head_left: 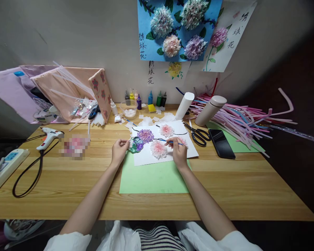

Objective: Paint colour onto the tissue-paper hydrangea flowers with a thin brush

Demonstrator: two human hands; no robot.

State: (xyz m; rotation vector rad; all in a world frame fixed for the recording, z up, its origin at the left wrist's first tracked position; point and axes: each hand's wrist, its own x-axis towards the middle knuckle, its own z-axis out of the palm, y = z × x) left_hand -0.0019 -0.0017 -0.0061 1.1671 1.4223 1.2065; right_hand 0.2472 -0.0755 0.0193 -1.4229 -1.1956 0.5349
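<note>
My left hand (119, 150) pinches the edge of a small round paint palette (136, 144) with green and purple paint in its wells. In my right hand (178, 150) is a thin blue paintbrush (161, 139), its tip pointing left above the white paper (143, 159). Raised paper flowers sit on that sheet: a purple flower (146, 135) beside the palette, a pink flower (166, 130) at the top, and a pale pink flower (158, 149) below the brush. Another pink flower is partly hidden by my right hand. Under the white paper lies a green sheet (154, 179).
Black scissors (199, 135) and a phone (221, 143) lie to the right, near a white bottle (185, 105) and a thermos (210, 111). Paint bottles (139, 102) and a clear bowl (128, 108) stand behind. A glue gun (49, 137) with a looping cord is at left.
</note>
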